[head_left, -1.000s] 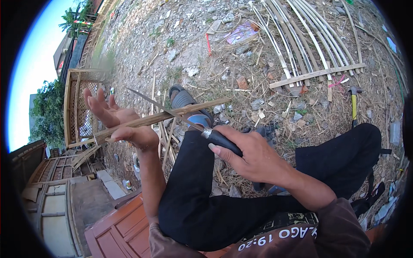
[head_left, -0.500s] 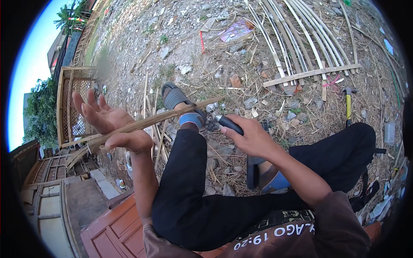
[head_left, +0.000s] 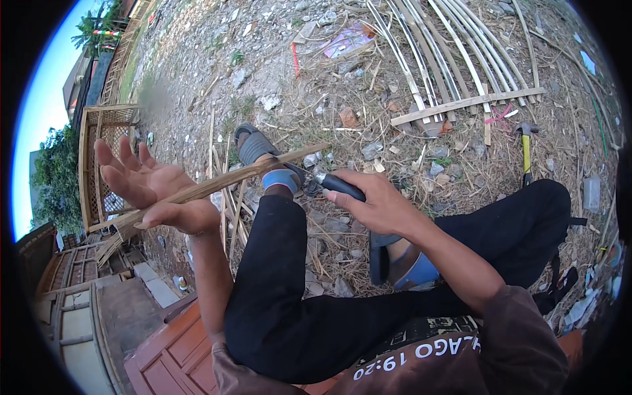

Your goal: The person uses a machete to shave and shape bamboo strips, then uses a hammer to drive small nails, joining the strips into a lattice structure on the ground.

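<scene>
A split bamboo strip point(head_left: 230, 176) lies slantwise across my left hand point(head_left: 155, 191), in the crook between thumb and palm. That hand is palm up with its fingers spread, not wrapped round the strip. The strip's far end passes over my sandalled left foot point(head_left: 258, 149); its near end looks frayed into several slivers. In my right hand point(head_left: 375, 201) is a black-handled knife point(head_left: 345, 186), gripped with fingers closed round the handle. Its thin blade points left toward the strip beside the foot and is hard to make out.
Several bamboo strips point(head_left: 454, 52) lie at the upper right, with a crosswise slat point(head_left: 467, 106) at their near ends. A hammer point(head_left: 526, 158) with a yellow handle rests right of them. A lattice panel point(head_left: 108, 164) stands at left. An orange-brown panelled wooden board point(head_left: 174, 349) is beside me. Stones and dry grass cover the ground.
The whole view has shifted slightly, so the scene sits a little further left. Both hands, the strip and the knife keep nearly the same pose.
</scene>
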`<state>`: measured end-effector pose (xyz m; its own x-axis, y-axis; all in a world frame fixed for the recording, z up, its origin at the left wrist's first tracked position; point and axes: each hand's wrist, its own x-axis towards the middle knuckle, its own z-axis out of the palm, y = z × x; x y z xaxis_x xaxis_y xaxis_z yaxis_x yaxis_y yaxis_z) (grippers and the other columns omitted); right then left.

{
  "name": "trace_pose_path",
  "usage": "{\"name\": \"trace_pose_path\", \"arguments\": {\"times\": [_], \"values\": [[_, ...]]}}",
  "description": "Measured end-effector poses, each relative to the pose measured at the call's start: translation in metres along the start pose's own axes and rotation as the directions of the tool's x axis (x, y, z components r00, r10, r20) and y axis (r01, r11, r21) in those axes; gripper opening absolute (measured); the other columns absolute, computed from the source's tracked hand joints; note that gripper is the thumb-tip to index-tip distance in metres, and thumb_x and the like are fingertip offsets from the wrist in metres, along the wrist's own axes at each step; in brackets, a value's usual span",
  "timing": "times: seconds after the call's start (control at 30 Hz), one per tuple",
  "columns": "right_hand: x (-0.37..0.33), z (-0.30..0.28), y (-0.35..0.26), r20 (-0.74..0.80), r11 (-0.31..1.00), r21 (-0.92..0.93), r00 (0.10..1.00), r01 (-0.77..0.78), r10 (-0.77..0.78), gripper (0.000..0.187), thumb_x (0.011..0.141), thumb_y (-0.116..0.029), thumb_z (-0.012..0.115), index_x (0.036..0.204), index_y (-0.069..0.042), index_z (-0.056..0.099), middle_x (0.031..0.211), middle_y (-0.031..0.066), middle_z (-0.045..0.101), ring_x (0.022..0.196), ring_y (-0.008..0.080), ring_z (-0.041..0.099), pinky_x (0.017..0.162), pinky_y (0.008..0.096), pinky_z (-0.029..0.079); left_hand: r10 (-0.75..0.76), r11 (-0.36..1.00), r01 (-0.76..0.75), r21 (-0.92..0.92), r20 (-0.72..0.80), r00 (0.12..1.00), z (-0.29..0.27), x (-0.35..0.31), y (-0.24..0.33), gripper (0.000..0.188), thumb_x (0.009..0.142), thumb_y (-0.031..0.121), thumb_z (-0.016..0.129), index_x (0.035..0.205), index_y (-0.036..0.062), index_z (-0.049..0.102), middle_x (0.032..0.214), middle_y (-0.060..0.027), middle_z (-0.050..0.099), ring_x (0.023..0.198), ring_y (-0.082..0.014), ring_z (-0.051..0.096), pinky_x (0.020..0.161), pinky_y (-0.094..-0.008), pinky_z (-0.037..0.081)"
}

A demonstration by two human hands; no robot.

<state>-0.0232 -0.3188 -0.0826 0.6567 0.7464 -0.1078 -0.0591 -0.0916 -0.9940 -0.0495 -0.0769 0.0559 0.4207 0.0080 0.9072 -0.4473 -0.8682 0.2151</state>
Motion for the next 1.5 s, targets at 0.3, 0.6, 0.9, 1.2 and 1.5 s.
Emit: {"name": "trace_pose_path", "arguments": {"times": [0.3,0.6,0.9,1.2,1.5], "values": [[0.042,-0.027,0.075,0.102,0.97,-0.218,0.986,-0.107,0.132,0.04,0.091,-0.041,0.06,0.104,-0.004,0.068,0.085,0.0187,0.067,0.082,0.0357,0.066,0.076,0.0448,0.049,-0.077,0.996,0.078,0.053,-0.02,0.997,-0.003,-0.005,0.001,0.074,0.099,0.067,0.018,0.155,0.0198,0.025,0.158,-0.0107,0.026,0.138,-0.0279,0.034,0.112,-0.0461,0.026],[0.021,-0.031,0.106,-0.114,0.98,-0.129,0.984,-0.153,0.139,0.044,0.092,-0.039,0.063,0.117,-0.003,0.066,0.081,0.0125,0.066,0.078,0.0268,0.065,0.073,0.0394,0.049,-0.631,0.698,0.634,-0.333,0.133,0.765,0.001,0.008,0.001,0.051,0.103,0.059,0.028,0.101,0.01,0.04,0.058,0.0026,0.033,0.045,-0.0107,0.035,0.055,-0.0302,0.041],[-0.045,-0.066,0.115,-0.275,0.924,0.191,0.885,-0.331,0.374,0.038,0.094,-0.026,0.064,0.121,0.0,0.061,0.071,-0.0004,0.056,0.053,0.005,0.047,0.046,0.023,0.035,-0.694,0.506,0.576,-0.642,0.093,0.714,0.03,0.025,-0.016,0.054,0.099,0.062,0.041,0.105,0.0093,0.048,0.076,-0.0019,0.045,0.069,-0.0156,0.047,0.07,-0.0345,0.043],[-0.038,-0.027,0.04,-0.37,0.993,-0.009,0.923,-0.119,0.108,0.04,0.096,-0.032,0.06,0.118,0.002,0.057,0.076,0.012,0.06,0.065,0.0217,0.059,0.062,0.0377,0.045,-0.62,0.782,0.618,-0.087,-0.002,0.784,0.025,0.038,0.007,0.031,0.101,0.032,0.058,0.096,0.0017,0.059,0.079,-0.0071,0.064,0.063,-0.0117,0.062,0.052,-0.026,0.054],[-0.016,0.058,-0.023,-0.228,0.989,0.05,0.965,0.141,-0.126,0.048,0.102,-0.034,0.049,0.133,0.001,0.039,0.08,0.0233,0.062,0.073,0.0408,0.064,0.068,0.0481,0.047,-0.614,0.788,0.615,0.032,-0.047,0.788,0.015,0.038,0.018,0.022,0.099,0.017,0.058,0.084,0.0014,0.055,0.071,-0.0052,0.056,0.049,-0.0101,0.056,0.041,-0.0241,0.049]]}}
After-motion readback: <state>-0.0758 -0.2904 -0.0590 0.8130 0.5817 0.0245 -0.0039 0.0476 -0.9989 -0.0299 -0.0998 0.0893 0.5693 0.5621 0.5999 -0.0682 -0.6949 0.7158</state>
